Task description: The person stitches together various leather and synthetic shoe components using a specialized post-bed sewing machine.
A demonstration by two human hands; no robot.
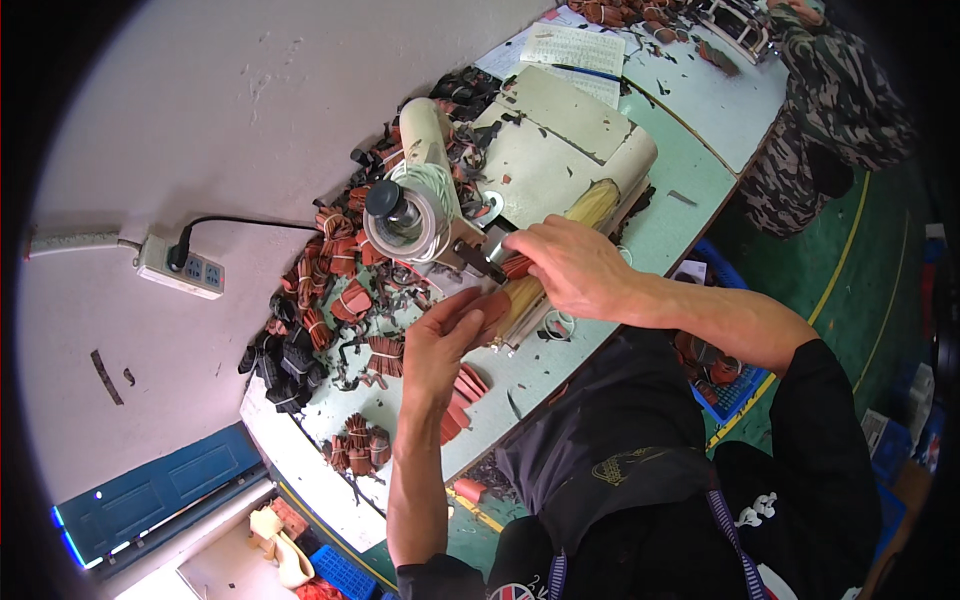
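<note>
Left hand (pixel 438 345) pinched a brown strip (pixel 492 309); right hand (pixel 580 268) curled, hold unclear. Feeding the machine (pixel 575 125), I guessed; next needed care.

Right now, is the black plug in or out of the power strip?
In: the black plug sits against the white power strip, no prongs showing, its cord arching right.

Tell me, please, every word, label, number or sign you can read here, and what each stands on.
No text reads clearly.
Open notebook: handwritten lines, too small to read.
Yellow emblem on the dark clothing: too small to read.
Round emblem at the lower edge: cut off, no legible words.
</note>
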